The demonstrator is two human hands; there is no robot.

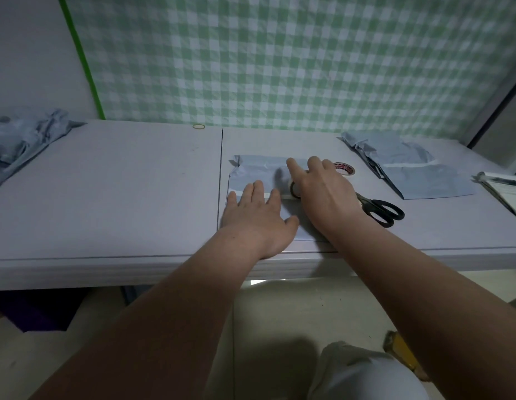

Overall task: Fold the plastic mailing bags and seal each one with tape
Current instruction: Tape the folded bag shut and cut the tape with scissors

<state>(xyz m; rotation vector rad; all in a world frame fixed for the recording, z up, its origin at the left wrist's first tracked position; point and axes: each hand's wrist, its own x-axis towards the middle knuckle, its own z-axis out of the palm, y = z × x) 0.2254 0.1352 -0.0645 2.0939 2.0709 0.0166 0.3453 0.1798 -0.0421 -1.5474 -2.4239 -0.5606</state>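
Straight left hand (258,219) fingers (258,192) press the mailing bag (256,171) near the table's (106,183) front edge; right hand (327,194) fingers grip the tape roll (292,192) on it.

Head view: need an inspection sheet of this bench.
Surface: table, pale, with a seam between two panels.
Job's things: bag flat at the middle; tape roll on it; second roll and scissors to its right; flat bags further right; crumpled bags far left.
Clutter: rubber band at the back edge; papers at the right edge.
Hands: left hand flat on the bag; right hand holds the tape roll, forefinger straight.
Cables: nothing seen.
Surroundings: green checked cloth behind the table.
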